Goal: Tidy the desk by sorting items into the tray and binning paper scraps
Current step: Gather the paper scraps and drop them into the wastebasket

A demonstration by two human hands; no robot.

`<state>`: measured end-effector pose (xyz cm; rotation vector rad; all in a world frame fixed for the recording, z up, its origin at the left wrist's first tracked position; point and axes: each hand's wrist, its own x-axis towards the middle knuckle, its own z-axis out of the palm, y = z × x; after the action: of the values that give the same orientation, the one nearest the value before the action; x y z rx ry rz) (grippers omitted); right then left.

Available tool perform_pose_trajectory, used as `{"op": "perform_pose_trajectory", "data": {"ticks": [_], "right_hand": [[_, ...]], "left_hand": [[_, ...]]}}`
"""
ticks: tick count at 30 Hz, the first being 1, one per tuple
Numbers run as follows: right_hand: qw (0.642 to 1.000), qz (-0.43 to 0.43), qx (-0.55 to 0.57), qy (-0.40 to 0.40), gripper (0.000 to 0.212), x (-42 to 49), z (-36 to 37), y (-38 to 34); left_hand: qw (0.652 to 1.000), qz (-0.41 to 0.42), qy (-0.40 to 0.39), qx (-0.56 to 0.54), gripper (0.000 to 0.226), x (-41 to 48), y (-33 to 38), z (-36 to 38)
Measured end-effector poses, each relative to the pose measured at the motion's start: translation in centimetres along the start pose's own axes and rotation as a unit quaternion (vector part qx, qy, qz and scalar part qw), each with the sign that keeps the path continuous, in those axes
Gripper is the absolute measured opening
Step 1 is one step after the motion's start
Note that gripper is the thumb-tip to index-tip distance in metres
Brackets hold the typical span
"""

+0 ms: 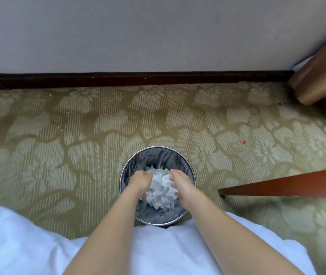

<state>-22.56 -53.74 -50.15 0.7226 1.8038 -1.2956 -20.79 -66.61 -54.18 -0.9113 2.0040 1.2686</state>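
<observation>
Binning the paper scraps (161,187) — the last stretch of this step, it seems.
The left hand (138,181) and right hand (183,185) curl round the crumpled white wad from either side, holding it within the mouth of the lined bin (168,155) on the carpet (78,126). Next, I judge, both hands need only loosen so the wad falls — then lift clear of the rim without snagging the liner.

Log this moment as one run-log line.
step: binning paper | left hand: grips paper scraps | right hand: grips same scraps | where: at mouth of bin | release: not yet
</observation>
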Motion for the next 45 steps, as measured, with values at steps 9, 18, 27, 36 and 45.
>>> {"op": "perform_pose_trajectory", "data": {"ticks": [9,18,27,36,45], "right_hand": [[0.998,-0.051,-0.016,0.015,0.025,-4.6,-4.2,-2.2],[0.992,-0.114,-0.047,0.008,0.016,-12.1,-11.2,-4.8],[0.953,-0.232,-0.193,-0.004,0.025,-23.6,-17.4,-7.8],[0.911,-0.331,-0.235,0.073,0.018,-38.0,-26.4,-8.5],[0.890,-0.363,-0.233,0.151,0.016,-49.1,-36.1,-2.1]], "left_hand": [[0.995,0.069,-0.053,0.045,0.042,-3.8,3.3,-1.1],[0.985,0.156,-0.060,0.052,0.027,-9.8,7.4,-1.8],[0.923,0.301,-0.064,0.232,0.025,-22.8,16.1,-3.0],[0.850,0.427,-0.088,0.294,0.030,-40.3,25.1,-2.5],[0.752,0.503,-0.091,0.417,0.032,-52.1,28.8,5.1]]}}
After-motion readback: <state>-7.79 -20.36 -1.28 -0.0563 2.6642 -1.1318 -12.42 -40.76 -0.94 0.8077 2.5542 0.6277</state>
